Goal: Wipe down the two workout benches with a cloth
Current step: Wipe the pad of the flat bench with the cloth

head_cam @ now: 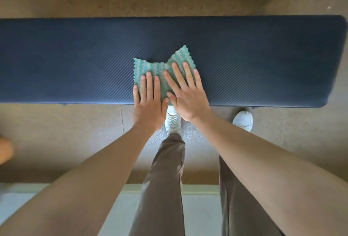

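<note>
Along the near edge of the navy padded bench [75,62], midway along it, lies the green cloth [160,70], pinned flat by both palms: left hand [148,102] and right hand [186,96], fingers spread, gripping nothing. Long overlapping strokes to each end should serve best. Tan speckled floor [75,134]; only 1 bench visible.

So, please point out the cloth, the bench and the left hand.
cloth [150,70]: head view, on its bare left part above the fingers.
bench [66,62]: head view, on the bare pad, left half.
left hand [148,107]: head view, on the back of the hand.
</note>
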